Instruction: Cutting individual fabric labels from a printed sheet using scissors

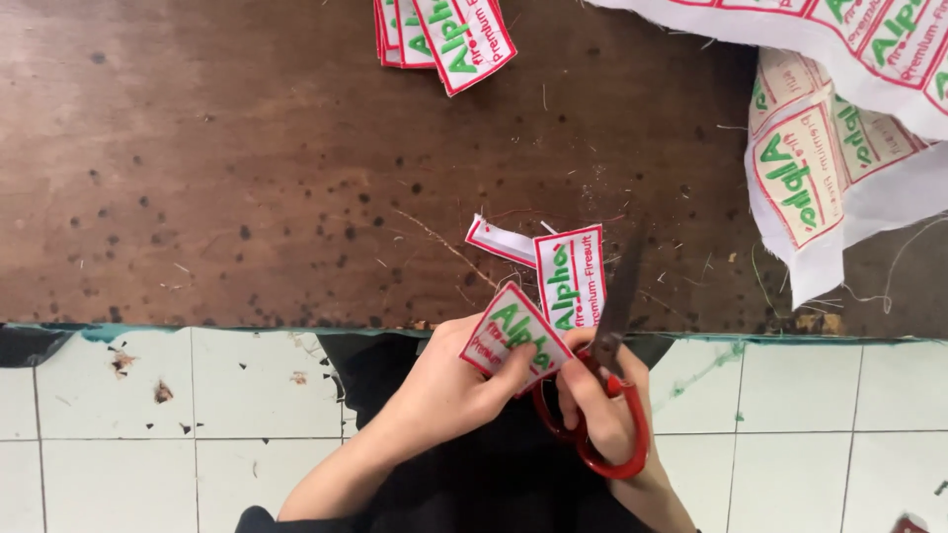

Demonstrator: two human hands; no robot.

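My left hand [449, 385] pinches a short strip of white embroidered patches [553, 291] with red borders and green lettering, held just over the near edge of the table. My right hand [602, 410] grips red-handled scissors [607, 395]. The dark blades point away from me and lie against the right side of the upright patch in the strip. A loose end of the strip [499, 240] sticks out to the upper left.
A small stack of cut patches [444, 35] lies at the far edge of the worn brown wooden table [217, 178]. A long white fabric band of uncut patches [820, 148] is heaped at the right. Thread scraps litter the tabletop. Pale floor tiles [148, 434] show below.
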